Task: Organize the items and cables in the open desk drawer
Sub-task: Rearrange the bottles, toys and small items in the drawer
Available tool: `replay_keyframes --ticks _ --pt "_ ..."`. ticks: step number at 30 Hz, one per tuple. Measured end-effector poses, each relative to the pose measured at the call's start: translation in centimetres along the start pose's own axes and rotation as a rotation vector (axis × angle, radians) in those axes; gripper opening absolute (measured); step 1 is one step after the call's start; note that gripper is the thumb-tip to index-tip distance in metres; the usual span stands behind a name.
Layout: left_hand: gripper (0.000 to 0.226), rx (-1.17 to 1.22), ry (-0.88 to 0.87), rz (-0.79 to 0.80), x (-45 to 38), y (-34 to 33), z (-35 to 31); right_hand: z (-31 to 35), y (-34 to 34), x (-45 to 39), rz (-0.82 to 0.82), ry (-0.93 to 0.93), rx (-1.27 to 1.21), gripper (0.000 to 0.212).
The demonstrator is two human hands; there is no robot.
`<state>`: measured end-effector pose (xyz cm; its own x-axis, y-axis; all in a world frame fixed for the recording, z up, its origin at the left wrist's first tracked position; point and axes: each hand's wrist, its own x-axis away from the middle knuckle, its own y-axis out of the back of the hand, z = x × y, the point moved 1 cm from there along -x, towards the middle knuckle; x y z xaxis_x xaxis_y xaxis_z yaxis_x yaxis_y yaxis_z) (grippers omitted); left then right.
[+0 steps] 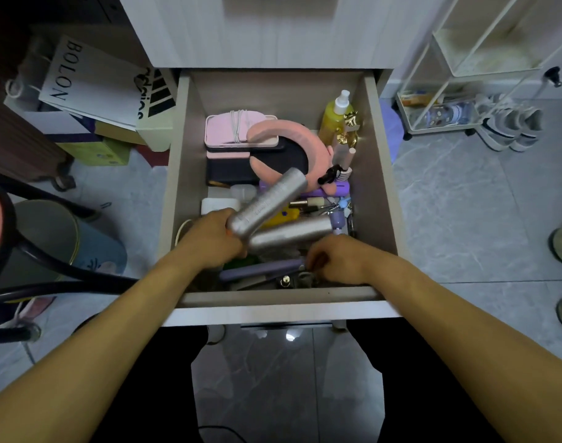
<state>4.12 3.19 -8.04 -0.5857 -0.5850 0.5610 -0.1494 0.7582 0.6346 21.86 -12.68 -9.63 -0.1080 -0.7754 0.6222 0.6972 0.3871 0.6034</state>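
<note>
Head view: drawer (pixel 374 129) pulled open below me, crowded from back wall to front edge.
Left hand: my left hand (pixel 214 238) is curled round the base of a silver bottle (pixel 267 203), lifted clear of the clutter — its long axis runs from the hand up and away toward the drawer's back right.
Second bottle: another silver bottle (pixel 292 235) lies flat just beneath the raised one, long axis pointing at the right wall, its near end beside my left knuckles.
Right hand: my right hand (pixel 335 260) is down at the front edge with fingers bent over small items beside a purple bar (pixel 260 270); I cannot tell whether it actually pinches anything.
Key relation: the lying bottle sits between my two hands, nearer the left, which is already full — so I judge the right is the one free to take it.
Back of drawer: pink case (pixel 222 131) wrapped with a white cable (pixel 238 123) at the back left corner, pink headband (pixel 292 135) across the middle, yellow spray bottle (pixel 335 115) upright at the back right corner.
Room: grey tiled floor (pixel 449 193), paper bags (pixel 91 81) to the left, a white wire cart (pixel 439 100) and sneakers (pixel 510 126) to the right.
</note>
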Motion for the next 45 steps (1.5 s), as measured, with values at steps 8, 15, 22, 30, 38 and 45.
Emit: replay_keyframes --ticks 8,15,22,30,38,45 --pt "0.049 -0.062 -0.005 0.008 -1.2 -0.4 1.0 2.0 -0.6 -1.4 0.243 0.222 -0.162 0.039" --pt "0.050 -0.089 -0.018 0.024 -0.9 -0.6 1.1 1.9 -0.3 -0.6 0.100 0.247 -0.176 0.017" --pt "0.058 -0.320 -0.142 0.079 0.4 -0.2 0.9 0.9 2.0 3.0 -0.266 0.178 -0.430 0.004" --pt "0.069 -0.412 -0.263 0.023 2.4 0.3 -1.9 0.4 2.9 4.5 -0.563 0.210 -0.488 0.006" --pt "0.044 -0.430 -0.474 -0.204 -3.4 0.7 -8.0 -0.6 7.1 4.5 -0.741 0.212 -0.471 0.016" --pt "0.067 -0.786 -0.337 -0.079 -10.6 -0.2 -11.8 -2.2 9.3 2.3 -0.842 0.212 -0.271 0.011"
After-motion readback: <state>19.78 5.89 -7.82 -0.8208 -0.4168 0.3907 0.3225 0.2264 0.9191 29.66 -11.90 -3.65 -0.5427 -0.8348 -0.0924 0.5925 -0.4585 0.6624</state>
